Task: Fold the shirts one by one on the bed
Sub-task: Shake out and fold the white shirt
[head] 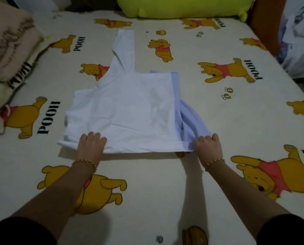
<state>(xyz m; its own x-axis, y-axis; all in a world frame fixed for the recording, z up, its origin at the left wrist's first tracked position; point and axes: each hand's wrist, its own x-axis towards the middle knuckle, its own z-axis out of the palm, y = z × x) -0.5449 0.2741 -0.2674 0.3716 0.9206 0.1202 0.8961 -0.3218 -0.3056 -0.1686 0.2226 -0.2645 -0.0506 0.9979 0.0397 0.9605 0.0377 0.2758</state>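
A white shirt (126, 106) lies spread on the bed, one sleeve (124, 50) stretched toward the far side. Its right side is folded inward, and pale blue fabric (188, 114) shows along the right edge. My left hand (92, 145) rests on the near hem with fingers curled over the cloth. My right hand (208, 145) grips the near right corner, where the blue fabric bunches. Both wrists wear gold bead bracelets.
The bed sheet (165, 183) is cream with a yellow bear print. A folded beige blanket (7, 45) and a pillow sit at the far left. A green plush cushion (181, 6) lies at the head. More cloth (296, 41) hangs at the far right.
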